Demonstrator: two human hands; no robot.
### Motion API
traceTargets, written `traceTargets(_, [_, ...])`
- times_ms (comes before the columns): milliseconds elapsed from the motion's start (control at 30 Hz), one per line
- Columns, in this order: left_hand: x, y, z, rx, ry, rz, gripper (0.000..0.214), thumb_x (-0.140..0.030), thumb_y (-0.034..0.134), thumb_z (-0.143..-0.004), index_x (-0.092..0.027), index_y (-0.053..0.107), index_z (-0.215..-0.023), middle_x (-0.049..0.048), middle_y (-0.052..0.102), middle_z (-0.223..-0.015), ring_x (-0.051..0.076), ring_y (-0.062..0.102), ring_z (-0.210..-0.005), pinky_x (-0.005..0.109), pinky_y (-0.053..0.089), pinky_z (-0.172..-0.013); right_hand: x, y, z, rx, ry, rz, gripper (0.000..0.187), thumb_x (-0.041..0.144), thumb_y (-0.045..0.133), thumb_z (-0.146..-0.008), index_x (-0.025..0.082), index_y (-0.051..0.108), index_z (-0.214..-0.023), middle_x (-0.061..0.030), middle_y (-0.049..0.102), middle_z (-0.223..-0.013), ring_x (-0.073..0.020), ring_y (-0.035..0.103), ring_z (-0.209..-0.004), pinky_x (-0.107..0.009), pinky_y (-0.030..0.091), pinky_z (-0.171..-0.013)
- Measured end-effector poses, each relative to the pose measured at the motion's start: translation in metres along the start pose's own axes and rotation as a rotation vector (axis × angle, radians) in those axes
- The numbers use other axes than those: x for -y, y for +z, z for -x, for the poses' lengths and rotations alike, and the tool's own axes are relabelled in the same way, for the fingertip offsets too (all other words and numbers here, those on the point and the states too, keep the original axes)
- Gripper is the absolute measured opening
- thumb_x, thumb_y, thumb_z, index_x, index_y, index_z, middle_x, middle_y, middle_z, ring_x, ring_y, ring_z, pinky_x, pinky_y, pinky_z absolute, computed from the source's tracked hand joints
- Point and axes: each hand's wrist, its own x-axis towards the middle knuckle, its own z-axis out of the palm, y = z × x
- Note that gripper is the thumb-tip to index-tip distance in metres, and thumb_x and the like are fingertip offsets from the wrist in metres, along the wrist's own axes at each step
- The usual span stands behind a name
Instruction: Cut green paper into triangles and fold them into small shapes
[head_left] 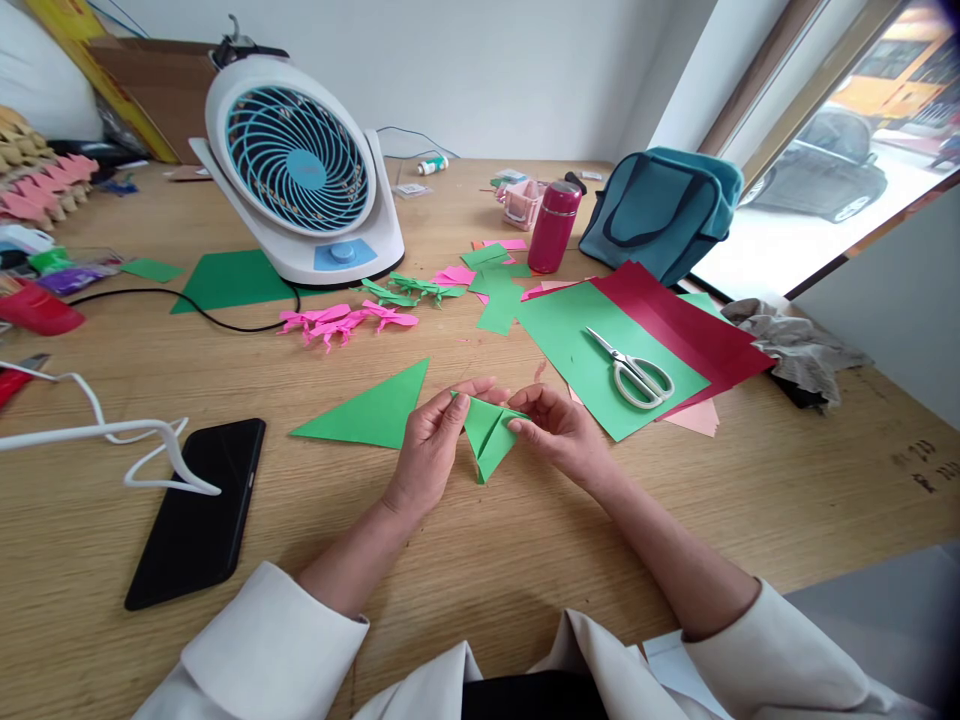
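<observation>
A small folded green paper (487, 437) is held just above the wooden table (525, 560) between both hands. My left hand (433, 445) pinches its left side, fingers closed on the fold. My right hand (559, 428) pinches its right corner. A green paper triangle (371, 410) lies flat just left of my left hand.
White-handled scissors (634, 370) lie on green and red paper sheets (675, 330) to the right. Pink (341, 322) and green (412, 290) folded paper figures sit further back, before a white fan (300, 170). A black phone (199, 510) and white cable (112, 432) lie left. A magenta bottle (553, 227) and blue bag (660, 210) stand behind.
</observation>
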Motion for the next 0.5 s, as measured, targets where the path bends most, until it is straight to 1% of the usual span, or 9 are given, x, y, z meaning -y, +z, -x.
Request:
traceTargets(100, [-0.0012, 0.0026, 0.0014, 0.000, -0.007, 0.021, 0.037, -0.044, 0.055, -0.096, -0.020, 0.069, -0.120, 0.0109, 0.073, -0.118, 0.026, 0.066, -0.113, 0.037, 0.051, -0.095, 0.0024, 0.0007, 0.0006, 0.013, 0.045, -0.005, 0.026, 0.043, 0.077, -0.080, 0.023, 0.067, -0.094, -0.0022, 0.065, -0.097, -0.0164, 0.060, -0.085, -0.030, 0.048, -0.077])
traceTargets(233, [-0.0026, 0.0060, 0.0026, 0.014, -0.004, 0.032, 0.036, -0.043, 0.055, -0.096, -0.020, 0.069, -0.120, 0.0112, 0.073, -0.117, 0.027, 0.066, -0.113, 0.039, 0.050, -0.098, 0.0036, 0.0028, 0.0000, 0.000, 0.078, -0.038, 0.029, 0.046, 0.080, -0.075, 0.022, 0.067, -0.086, -0.0004, 0.065, -0.086, -0.0151, 0.059, -0.076, -0.029, 0.047, -0.071])
traceTargets(300, [-0.0030, 0.0073, 0.0029, 0.009, -0.005, 0.025, 0.037, -0.044, 0.056, -0.095, -0.020, 0.070, -0.119, 0.0116, 0.073, -0.116, 0.027, 0.066, -0.113, 0.040, 0.050, -0.098, 0.0039, 0.0039, -0.0007, -0.008, 0.089, -0.054, 0.032, 0.048, 0.081, -0.073, 0.022, 0.066, -0.084, -0.0004, 0.065, -0.084, -0.0150, 0.058, -0.074, -0.029, 0.048, -0.070])
traceTargets(400, [-0.0030, 0.0080, 0.0032, -0.001, -0.004, 0.012, 0.037, -0.044, 0.056, -0.095, -0.020, 0.070, -0.118, 0.0118, 0.073, -0.116, 0.027, 0.066, -0.113, 0.041, 0.049, -0.100, 0.0040, 0.0044, -0.0012, -0.021, 0.091, -0.075, 0.035, 0.050, 0.082, -0.070, 0.021, 0.064, -0.080, -0.0002, 0.064, -0.080, -0.0145, 0.057, -0.072, -0.029, 0.048, -0.067])
traceTargets(500, [-0.0031, 0.0072, 0.0032, 0.002, 0.017, -0.028, 0.036, -0.044, 0.055, -0.096, -0.021, 0.070, -0.119, 0.0108, 0.073, -0.115, 0.026, 0.065, -0.114, 0.040, 0.046, -0.103, 0.0027, 0.0026, -0.0004, -0.039, 0.060, -0.059, 0.032, 0.047, 0.081, -0.073, 0.021, 0.064, -0.079, 0.0002, 0.062, -0.078, -0.0138, 0.056, -0.070, -0.029, 0.047, -0.067])
